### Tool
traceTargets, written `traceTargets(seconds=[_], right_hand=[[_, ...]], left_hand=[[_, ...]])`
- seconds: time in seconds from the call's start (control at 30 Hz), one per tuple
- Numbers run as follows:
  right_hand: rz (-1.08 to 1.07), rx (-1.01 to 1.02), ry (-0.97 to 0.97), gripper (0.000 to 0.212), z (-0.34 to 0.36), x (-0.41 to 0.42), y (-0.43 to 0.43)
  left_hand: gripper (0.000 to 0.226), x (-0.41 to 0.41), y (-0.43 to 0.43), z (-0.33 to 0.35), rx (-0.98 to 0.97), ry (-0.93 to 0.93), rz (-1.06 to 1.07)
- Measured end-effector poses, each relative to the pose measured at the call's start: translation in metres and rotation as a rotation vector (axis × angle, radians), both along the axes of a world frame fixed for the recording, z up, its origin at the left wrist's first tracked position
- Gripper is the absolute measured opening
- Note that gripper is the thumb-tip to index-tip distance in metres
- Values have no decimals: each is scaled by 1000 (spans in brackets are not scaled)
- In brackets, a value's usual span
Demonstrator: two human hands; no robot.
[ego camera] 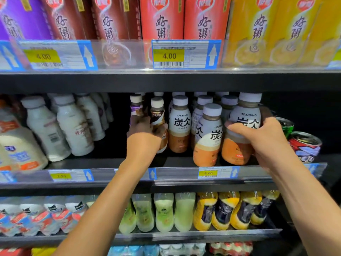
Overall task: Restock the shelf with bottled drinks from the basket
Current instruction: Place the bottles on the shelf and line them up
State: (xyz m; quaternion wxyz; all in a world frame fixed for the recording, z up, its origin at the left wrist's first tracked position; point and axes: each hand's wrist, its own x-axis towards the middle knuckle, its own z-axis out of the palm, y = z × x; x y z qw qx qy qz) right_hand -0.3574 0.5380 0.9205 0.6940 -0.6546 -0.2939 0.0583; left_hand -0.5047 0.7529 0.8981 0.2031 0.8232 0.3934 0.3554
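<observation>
Left hand (143,134) grips one coffee bottle (158,117); right hand (265,139) grips one TANBING bottle (245,115).

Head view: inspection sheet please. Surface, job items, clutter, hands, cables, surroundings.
Surface: middle shelf, dark, with a bare gap left of centre.
Job's things: Tanbing bottles upright in rows; basket not in view.
Clutter: two cans at the shelf's right end.
Hands: left hand grips brown-label bottle; right hand grips front Tanbing bottle.
Cables: nothing seen.
Surroundings: porridge tubs above, green bottles below, price tags on rails.
</observation>
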Motion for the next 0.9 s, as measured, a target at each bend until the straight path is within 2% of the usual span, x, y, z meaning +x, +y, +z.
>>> traceTargets(seconds=[0.17,0.33,0.53,0.6,0.67,0.83,0.9], right_hand=[[12,-45,-29,52,-13,3,0],[-19,-155,-96,51,-23,8,-2],[-106,-371,-224,74,-22,10,-2],[-137,-417,-266,66,-20,7,-3],[-144,-405,-268,60,-20,7,-3],[-147,-395,-209,79,-24,3,-5],[-151,-378,-188,78,-24,1,-5]], left_hand=[[47,2,3,1,15,58,63],[53,2,1,7,57,195,148],[56,10,0,10,93,290,162],[54,9,-2,12,124,323,172],[53,9,-2,13,127,344,164],[47,14,1,14,140,336,116],[44,15,2,13,149,328,110]])
